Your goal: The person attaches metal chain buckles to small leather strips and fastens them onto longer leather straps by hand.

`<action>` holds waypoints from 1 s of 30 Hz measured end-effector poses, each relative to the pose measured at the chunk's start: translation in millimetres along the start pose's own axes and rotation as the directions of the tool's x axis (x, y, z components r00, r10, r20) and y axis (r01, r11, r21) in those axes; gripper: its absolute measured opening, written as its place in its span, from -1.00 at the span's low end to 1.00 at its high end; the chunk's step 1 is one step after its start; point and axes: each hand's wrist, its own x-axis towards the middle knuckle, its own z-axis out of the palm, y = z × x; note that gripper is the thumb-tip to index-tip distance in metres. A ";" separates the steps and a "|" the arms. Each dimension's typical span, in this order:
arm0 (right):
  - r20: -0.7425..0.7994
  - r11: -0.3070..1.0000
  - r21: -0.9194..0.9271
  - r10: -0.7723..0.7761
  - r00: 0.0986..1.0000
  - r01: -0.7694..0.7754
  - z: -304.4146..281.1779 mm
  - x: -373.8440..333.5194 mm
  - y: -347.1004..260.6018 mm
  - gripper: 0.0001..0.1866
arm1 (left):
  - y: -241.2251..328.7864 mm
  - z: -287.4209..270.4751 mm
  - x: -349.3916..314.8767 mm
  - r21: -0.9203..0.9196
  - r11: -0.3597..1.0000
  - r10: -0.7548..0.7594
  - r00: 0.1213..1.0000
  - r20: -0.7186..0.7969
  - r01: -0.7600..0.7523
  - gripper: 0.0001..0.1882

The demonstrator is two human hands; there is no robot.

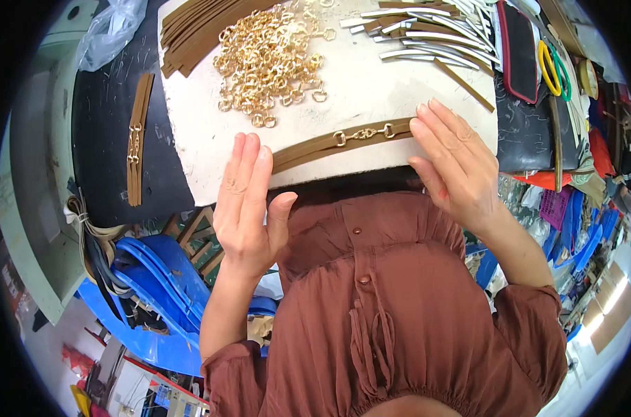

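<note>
A brown strap [329, 143] with a gold buckle link [363, 133] at its middle lies flat on the white work board [204, 139]. My left hand [249, 205] rests open by the strap's left end, fingers straight and pointing away. My right hand [454, 160] lies flat at the strap's right end, fingertips touching it. Neither hand grips anything.
A heap of gold buckle links [274, 59] sits further back on the board, with a stack of brown straps [197, 31] at its left and white-faced strips [427, 35] at its right. Finished straps [136, 139] lie on the black mat. Blue plastic chairs [156, 278] stand lower left.
</note>
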 end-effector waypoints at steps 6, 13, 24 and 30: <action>0.064 0.991 0.085 -0.108 0.992 0.102 25.9 17.2 -30.4 -0.36 | 27.2 22.9 2.3 0.342 0.938 0.003 0.989 0.145 -0.053 -0.12; 0.100 0.988 0.039 -0.149 0.984 0.146 40.9 15.3 -32.6 -0.38 | 14.6 26.9 1.2 0.409 0.900 0.072 0.977 0.198 -0.149 -0.18; -0.181 0.993 -0.053 0.091 0.979 -0.102 1.0 6.6 3.9 -0.67 | 9.7 9.8 14.8 0.156 0.987 0.063 0.970 -0.234 -0.027 -0.70; -0.177 0.979 -0.029 0.192 0.965 -0.201 6.4 1.5 -8.5 -0.69 | 22.0 2.8 22.3 0.226 0.966 -0.089 0.983 -0.160 0.124 -0.76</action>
